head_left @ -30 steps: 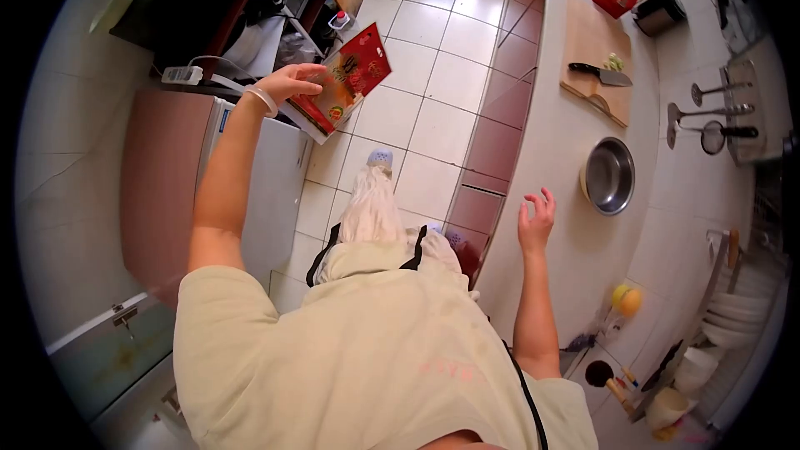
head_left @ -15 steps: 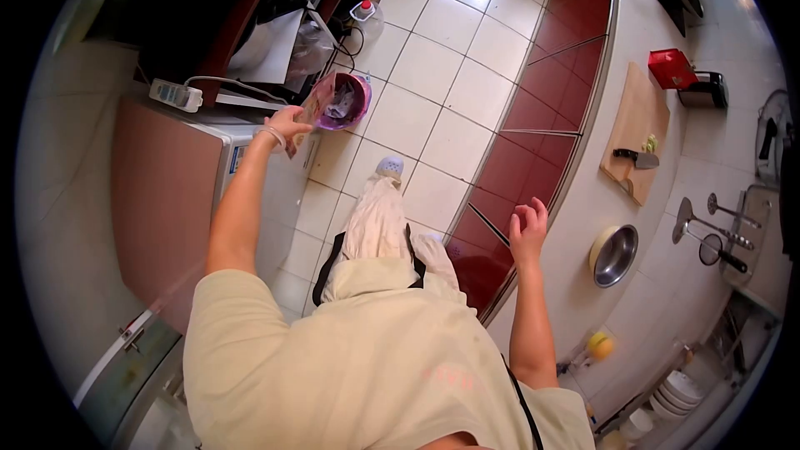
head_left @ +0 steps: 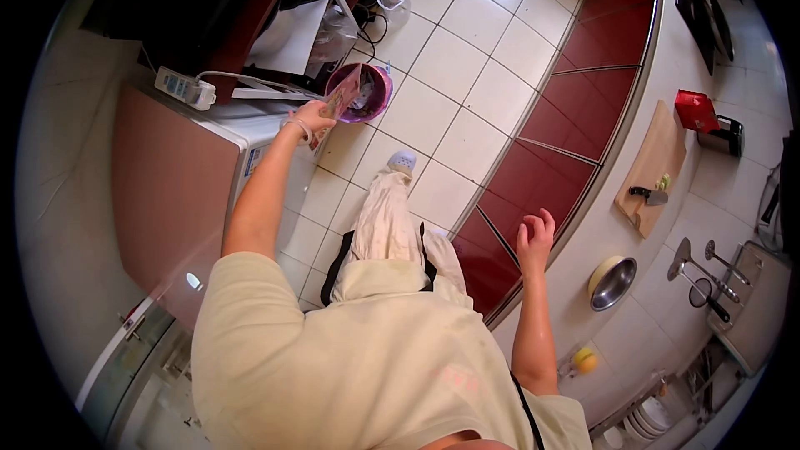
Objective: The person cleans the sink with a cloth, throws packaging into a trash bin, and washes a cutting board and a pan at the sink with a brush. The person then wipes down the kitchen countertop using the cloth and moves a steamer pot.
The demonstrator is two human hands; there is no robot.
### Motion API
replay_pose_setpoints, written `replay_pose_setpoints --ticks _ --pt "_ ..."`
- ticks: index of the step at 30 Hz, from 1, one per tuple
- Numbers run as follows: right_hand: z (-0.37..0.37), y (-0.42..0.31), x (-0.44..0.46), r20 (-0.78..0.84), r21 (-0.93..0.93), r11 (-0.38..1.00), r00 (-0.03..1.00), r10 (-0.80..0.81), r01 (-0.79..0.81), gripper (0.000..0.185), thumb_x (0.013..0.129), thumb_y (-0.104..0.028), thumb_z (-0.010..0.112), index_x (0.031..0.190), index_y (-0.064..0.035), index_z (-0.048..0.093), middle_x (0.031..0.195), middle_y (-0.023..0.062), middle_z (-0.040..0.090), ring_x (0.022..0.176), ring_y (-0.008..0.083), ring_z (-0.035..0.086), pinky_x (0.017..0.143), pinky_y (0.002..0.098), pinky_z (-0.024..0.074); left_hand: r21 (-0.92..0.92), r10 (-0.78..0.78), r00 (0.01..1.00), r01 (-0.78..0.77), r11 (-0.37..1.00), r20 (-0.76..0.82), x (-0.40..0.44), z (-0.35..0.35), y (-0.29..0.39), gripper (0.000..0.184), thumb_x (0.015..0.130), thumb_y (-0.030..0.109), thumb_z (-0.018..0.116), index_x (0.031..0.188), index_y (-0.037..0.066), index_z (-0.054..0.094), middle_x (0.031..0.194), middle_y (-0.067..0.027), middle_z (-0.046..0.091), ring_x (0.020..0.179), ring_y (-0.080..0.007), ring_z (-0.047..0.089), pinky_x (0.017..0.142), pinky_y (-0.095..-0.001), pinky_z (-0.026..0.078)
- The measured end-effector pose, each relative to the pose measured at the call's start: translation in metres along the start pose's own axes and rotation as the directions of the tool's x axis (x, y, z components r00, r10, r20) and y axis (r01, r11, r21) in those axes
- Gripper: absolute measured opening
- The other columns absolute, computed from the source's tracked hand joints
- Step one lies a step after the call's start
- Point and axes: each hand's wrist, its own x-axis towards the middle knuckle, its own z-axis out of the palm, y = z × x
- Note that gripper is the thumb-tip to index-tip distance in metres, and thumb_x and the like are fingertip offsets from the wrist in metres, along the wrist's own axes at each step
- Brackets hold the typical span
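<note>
Pinching the packet (head_left: pixel 343 100) along its near side, your left hand (head_left: pixel 313 116) has the bin (head_left: pixel 387 92) just past its fingertips, while your right hand (head_left: pixel 535 244), fingers loosely curled and parted, holds nothing near the bench (head_left: pixel 596 225). The packet should handle as light, bendy and perhaps slick, so an edge pinch seems best. It looks thin, flat and reddish, seen nearly edge-on beyond your left fingers.
</note>
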Motion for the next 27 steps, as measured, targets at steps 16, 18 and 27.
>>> replay_pose_setpoints --ticks 16,18,27 --pt "0.0 0.005 0.007 0.029 -0.023 0.999 0.999 0.04 -0.04 0.015 0.08 -0.007 0.06 0.095 -0.0032 0.06 0.127 0.0178 0.046 0.097 0.0294 0.057 0.082 0.0361 0.0478 -0.377 0.072 0.991 -0.026 0.926 0.109 0.032 0.015 -0.005 0.06 0.071 0.027 0.076 0.118 -0.005 0.056 0.112 -0.0143 0.062 0.101 -0.0206 0.059 0.089 -0.0313 0.045" --pt "-0.001 0.003 0.009 0.027 -0.022 0.999 0.998 0.048 -0.048 0.015 0.08 -0.007 0.06 0.095 -0.0031 0.06 0.126 0.0183 0.046 0.097 0.0297 0.057 0.083 0.0364 0.0476 -0.377 0.056 0.991 -0.004 0.926 0.125 0.031 0.011 0.002 0.059 0.072 0.026 0.075 0.118 -0.005 0.056 0.11 -0.0136 0.063 0.098 -0.0195 0.059 0.087 -0.0309 0.046" --pt "-0.001 0.007 0.009 0.039 -0.013 0.995 0.994 0.103 -0.102 0.015 0.08 -0.007 0.06 0.095 -0.0036 0.06 0.127 0.0192 0.046 0.108 0.0333 0.053 0.088 0.0387 0.0455 -0.361 -0.009 0.983 0.075 0.93 0.182 0.044 0.014 0.002 0.057 0.075 0.023 0.074 0.121 -0.003 0.053 0.106 -0.0134 0.063 0.094 -0.0195 0.062 0.083 -0.0366 0.049"
